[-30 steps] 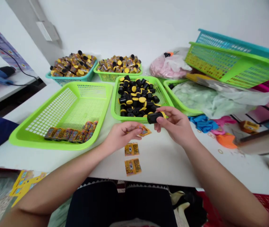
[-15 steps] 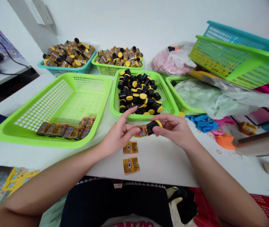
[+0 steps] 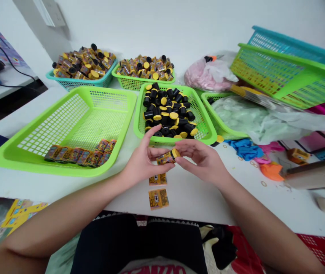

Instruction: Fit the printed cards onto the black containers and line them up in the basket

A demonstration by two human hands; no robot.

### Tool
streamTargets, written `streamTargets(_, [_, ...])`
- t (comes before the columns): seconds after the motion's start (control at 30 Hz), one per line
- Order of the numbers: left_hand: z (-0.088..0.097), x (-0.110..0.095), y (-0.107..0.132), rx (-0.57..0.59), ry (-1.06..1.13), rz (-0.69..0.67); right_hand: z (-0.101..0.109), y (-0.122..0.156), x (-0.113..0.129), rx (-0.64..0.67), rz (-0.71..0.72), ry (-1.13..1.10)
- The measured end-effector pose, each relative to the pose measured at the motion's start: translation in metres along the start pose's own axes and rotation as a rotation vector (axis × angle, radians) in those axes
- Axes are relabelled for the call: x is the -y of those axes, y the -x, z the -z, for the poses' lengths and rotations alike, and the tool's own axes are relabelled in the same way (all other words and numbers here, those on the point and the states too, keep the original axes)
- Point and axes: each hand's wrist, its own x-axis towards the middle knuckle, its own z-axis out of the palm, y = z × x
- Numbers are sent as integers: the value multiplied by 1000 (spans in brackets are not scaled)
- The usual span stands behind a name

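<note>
A small canister [image 3: 166,156] with a yellow lid and a printed orange sleeve around its body is held tilted above the table. My left hand [image 3: 143,159] pinches its sleeved end between thumb and fingers, the index finger raised. At the lid end, the thumb and curled fingers of my right hand [image 3: 199,160] close on the canister. Two flat printed sleeves [image 3: 158,199] lie on the table below my hands, the upper one partly covered. Just beyond, a green basket [image 3: 208,131] holds many bare black canisters [image 3: 165,114] with yellow lids.
A large green basket [image 3: 11,154] at left has sleeved canisters [image 3: 79,156] along its near side. Full baskets of canisters [image 3: 85,62] stand at the back. Bagged items [image 3: 245,114], stacked baskets [image 3: 288,72], balloons [image 3: 245,148] and a fan [image 3: 313,167] crowd the right.
The sleeve now covers the canister's black body, which showed bare before. My right hand has moved left, closer to my left hand.
</note>
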Motion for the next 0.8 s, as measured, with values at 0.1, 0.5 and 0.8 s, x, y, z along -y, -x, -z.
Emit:
streamTargets(0.1, [-2,0,0,-46,1,-19,-5,-1,-2,-70,-69,-72])
streamTargets(0.5, [1,-4,-2,-15,210,86,1,-1,3,-62,-169,-109])
streamTargets(0.8, [-4,4,-1,-137,47,44,-16,8,-9,-111,179,514])
